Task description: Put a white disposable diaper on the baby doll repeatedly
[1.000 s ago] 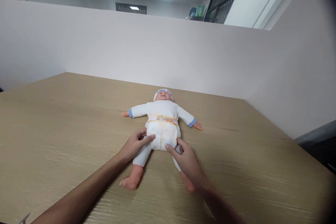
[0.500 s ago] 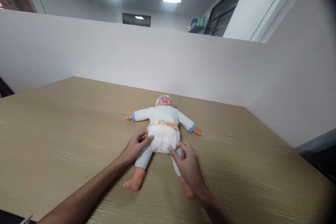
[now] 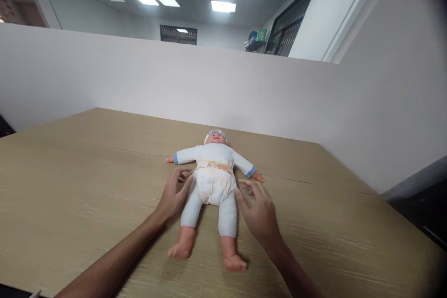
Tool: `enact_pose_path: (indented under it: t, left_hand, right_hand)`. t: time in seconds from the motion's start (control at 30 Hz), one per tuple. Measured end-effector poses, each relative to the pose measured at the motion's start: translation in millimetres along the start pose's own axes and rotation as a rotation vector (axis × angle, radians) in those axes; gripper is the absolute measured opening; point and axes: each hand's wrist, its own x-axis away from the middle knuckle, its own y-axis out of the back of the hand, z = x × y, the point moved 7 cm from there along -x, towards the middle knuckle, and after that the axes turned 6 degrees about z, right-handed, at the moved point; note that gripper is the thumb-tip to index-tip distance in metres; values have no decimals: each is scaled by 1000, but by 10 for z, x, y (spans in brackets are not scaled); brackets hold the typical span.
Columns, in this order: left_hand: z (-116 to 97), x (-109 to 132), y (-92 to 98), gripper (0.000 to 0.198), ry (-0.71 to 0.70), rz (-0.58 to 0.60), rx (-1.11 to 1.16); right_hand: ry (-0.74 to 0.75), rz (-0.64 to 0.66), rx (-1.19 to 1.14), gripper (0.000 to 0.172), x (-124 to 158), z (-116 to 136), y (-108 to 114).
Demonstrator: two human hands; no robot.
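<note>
A baby doll (image 3: pixel 215 153) in a white suit with blue cuffs and a white headband lies on its back, head away from me, arms spread. Around its hips sits a white diaper (image 3: pixel 213 184) with an orange patterned waistband. My left hand (image 3: pixel 175 192) is beside the doll's left-hand side in view, fingers curved and apart, thumb close to the diaper's edge. On the other side my right hand (image 3: pixel 256 206) has its thumb and fingers apart, the thumb tip near the diaper's edge by the leg. Whether either hand touches the diaper I cannot tell.
The doll lies on a wood-grain table (image 3: pixel 104 163). Behind the table stands a low white wall (image 3: pixel 157 81), with another wall at the right. A thin white object (image 3: pixel 36 293) shows at the bottom left edge.
My right hand has moved outward from the diaper's front and leg, uncovering the doll's leg. My left hand has drawn slightly left off the diaper. The view has tilted up a little.
</note>
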Motion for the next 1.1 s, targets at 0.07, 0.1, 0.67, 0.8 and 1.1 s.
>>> enact_pose_path:
  t: [0.07,0.1,0.67,0.8,1.1]
  left_hand:
    - [-80,18,-4,46,-64,23,-78]
    - [-99,28,-14,47,-81,41,-110]
    - [226,-689,337,44,-144,-132,-472]
    - [342,-850,261,61,-197,-79,-624]
    - [557,-962,242,70,-34,5,-798]
  right_hand:
    - [73,-7,15,34,34,34,-58]
    - [85,10,13,32,55,32,-108]
    - [124,-50,183,49,-711,-988,-222]
    - [90,56,200,62,-773,-1142,-355]
    - [-77,128,67,50,-796,-1208,-425]
